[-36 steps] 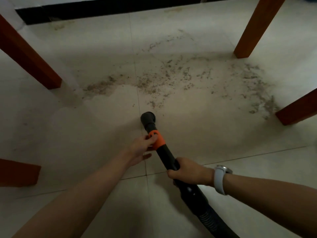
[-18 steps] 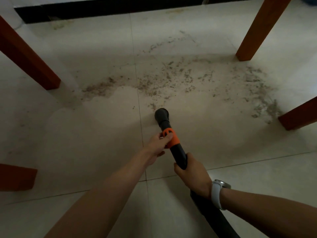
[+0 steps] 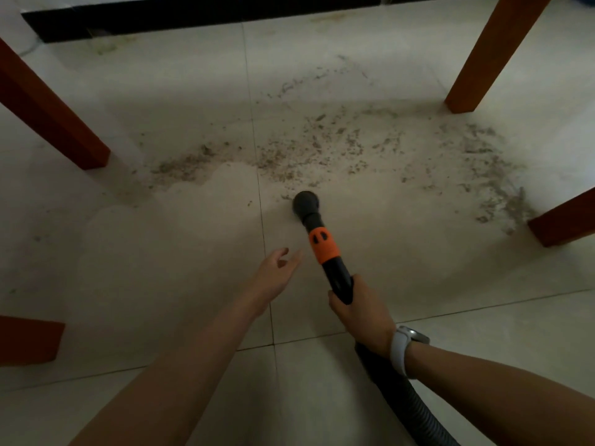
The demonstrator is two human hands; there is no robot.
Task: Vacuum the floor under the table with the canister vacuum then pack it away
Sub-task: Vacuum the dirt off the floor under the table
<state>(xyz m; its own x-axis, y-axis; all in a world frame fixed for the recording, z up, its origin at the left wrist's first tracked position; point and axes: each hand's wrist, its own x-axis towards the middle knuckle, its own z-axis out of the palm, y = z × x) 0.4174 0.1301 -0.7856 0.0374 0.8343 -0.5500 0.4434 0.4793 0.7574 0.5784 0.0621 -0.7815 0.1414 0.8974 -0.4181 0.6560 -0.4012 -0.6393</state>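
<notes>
A black vacuum wand with an orange collar points away from me over the pale tiled floor. Its round black nozzle sits at the near edge of a wide patch of dirt and crumbs. My right hand, with a white watch on the wrist, grips the wand below the collar. The ribbed black hose runs back under my right forearm. My left hand hovers just left of the collar, fingers loosely spread, apart from the wand.
Reddish-brown table legs stand at the far left, far right, right and near left. A dark skirting strip runs along the wall at the top. The floor near me looks free of dirt.
The nozzle has swept rightward along the dirt's near edge. My left hand has let go of the orange collar and drawn back to the left.
</notes>
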